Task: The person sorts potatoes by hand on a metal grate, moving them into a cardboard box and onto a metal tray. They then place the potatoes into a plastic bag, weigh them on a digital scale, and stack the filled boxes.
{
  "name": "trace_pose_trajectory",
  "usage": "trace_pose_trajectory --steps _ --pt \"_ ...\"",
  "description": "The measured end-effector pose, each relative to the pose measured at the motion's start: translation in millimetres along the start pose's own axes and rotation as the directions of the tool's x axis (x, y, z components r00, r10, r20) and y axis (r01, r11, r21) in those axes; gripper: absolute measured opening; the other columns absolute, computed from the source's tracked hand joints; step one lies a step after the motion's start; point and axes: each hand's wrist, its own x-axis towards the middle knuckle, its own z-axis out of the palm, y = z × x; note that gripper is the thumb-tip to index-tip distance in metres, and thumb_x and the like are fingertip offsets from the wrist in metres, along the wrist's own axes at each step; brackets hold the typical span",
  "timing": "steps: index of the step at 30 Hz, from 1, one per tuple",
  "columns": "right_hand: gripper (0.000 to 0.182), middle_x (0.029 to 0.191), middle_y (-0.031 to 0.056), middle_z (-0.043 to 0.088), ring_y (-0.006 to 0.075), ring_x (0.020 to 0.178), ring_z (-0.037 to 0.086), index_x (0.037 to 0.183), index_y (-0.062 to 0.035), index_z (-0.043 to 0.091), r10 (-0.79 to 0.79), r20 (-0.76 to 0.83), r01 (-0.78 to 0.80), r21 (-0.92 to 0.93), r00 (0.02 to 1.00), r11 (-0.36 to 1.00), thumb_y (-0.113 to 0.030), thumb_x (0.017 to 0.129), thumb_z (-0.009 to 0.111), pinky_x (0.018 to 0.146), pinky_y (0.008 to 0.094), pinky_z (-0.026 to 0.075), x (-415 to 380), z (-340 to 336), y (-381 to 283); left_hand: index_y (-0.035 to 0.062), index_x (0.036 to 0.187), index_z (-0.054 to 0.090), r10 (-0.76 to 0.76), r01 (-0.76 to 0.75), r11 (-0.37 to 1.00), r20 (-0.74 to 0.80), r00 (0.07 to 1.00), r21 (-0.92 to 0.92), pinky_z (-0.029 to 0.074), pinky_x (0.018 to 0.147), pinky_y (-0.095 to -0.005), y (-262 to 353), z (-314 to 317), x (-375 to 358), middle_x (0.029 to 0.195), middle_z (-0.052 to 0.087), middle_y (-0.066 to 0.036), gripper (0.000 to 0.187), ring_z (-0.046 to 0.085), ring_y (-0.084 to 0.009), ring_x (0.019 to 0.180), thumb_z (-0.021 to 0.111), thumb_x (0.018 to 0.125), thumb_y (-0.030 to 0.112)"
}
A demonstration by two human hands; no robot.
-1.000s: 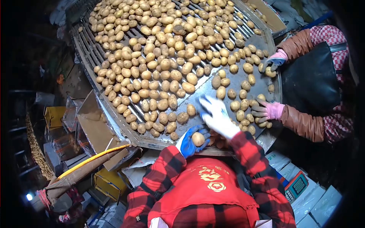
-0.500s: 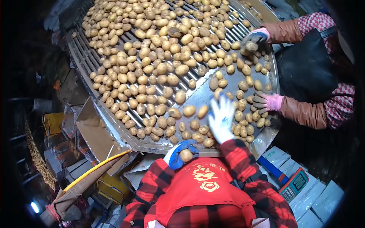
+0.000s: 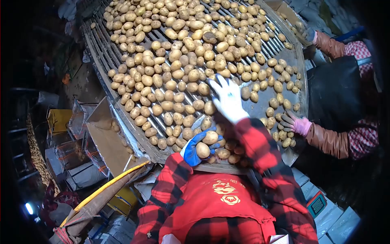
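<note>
Blue-gloved left hand (image 3: pixel 190 152) cups two potatoes (image 3: pixel 203 150) at near edge of metal surface (image 3: pixel 259 106). I see right hand (image 3: pixel 229 99) spread, palm hidden, probably empty. Likely firm, light, dusty; grip mid-body.

Potatoes (image 3: pixel 178 74), round to oval and pale brown, some with darker patches, lie loose and crowded across a slatted table (image 3: pixel 105 55), two of them cradled together in the gloved left hand (image 3: pixel 190 152).
</note>
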Motion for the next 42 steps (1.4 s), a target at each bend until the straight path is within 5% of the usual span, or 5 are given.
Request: trace_pose_trajectory --steps 12,30,33,36,42 --pt "0.051 0.136 0.0211 0.053 0.0425 0.131 0.046 0.126 -0.0146 0.061 -0.202 0.440 -0.100 0.572 0.875 0.814 -0.025 0.077 0.067 0.108 0.0510 0.038 -9.2 -47.4 -34.8 0.0210 0.147 0.037 0.248 -0.157 0.837 0.107 0.963 -0.525 0.052 0.089 -0.0522 30.1 -10.3 -4.6 0.156 0.033 -0.008 0.066 0.038 -0.0399 0.138 0.048 0.094 0.058" --pt "0.057 0.140 0.0150 0.046 0.0405 0.131 0.039 0.133 -0.0116 0.053 0.347 0.412 -0.310 -0.155 0.843 0.938 -0.037 0.083 0.065 0.110 0.0644 0.021 -90.7 -43.6 -36.6 0.0186 0.144 0.038 0.160 -0.173 0.930 -0.066 0.985 -0.324 0.048 0.087 -0.0487 19.9 -22.6 -52.5 0.151 0.039 -0.007 0.069 0.046 -0.0340 0.129 0.049 0.091 0.061" --pt "0.057 0.141 0.0123 0.046 0.0404 0.133 0.038 0.135 -0.0166 0.052 -0.029 0.504 0.055 -0.036 0.863 0.998 -0.034 0.083 0.066 0.111 0.0638 0.021 -116.7 -9.3 -72.4 0.0194 0.145 0.038 0.045 0.133 0.072 0.136 0.990 -0.989 0.047 0.091 -0.0497 20.7 -6.5 -59.5 0.151 0.038 -0.006 0.070 0.044 -0.0340 0.132 0.049 0.091 0.061" --pt "0.057 0.141 0.0068 0.048 0.0377 0.134 0.038 0.132 -0.0184 0.056 0.012 0.458 -0.054 0.079 0.889 0.995 -0.030 0.078 0.069 0.113 0.0635 0.020 -137.2 -10.3 -45.0 0.0175 0.147 0.036 0.146 -0.129 0.912 0.016 0.989 -0.389 0.047 0.092 -0.0502 19.6 -21.3 -61.3 0.151 0.038 -0.006 0.073 0.043 -0.0354 0.134 0.049 0.091 0.062" --pt "0.049 0.139 0.0107 0.050 0.0367 0.129 0.044 0.128 -0.0110 0.058 0.180 0.026 -0.173 -0.162 0.983 0.971 -0.020 0.080 0.064 0.114 0.0623 0.020 -74.3 -56.2 6.0 0.0156 0.144 0.042 0.093 -0.042 0.838 0.067 0.993 -0.544 0.045 0.097 -0.0551 18.6 -23.6 -73.2 0.149 0.040 -0.011 0.071 0.042 -0.0419 0.133 0.049 0.091 0.062"
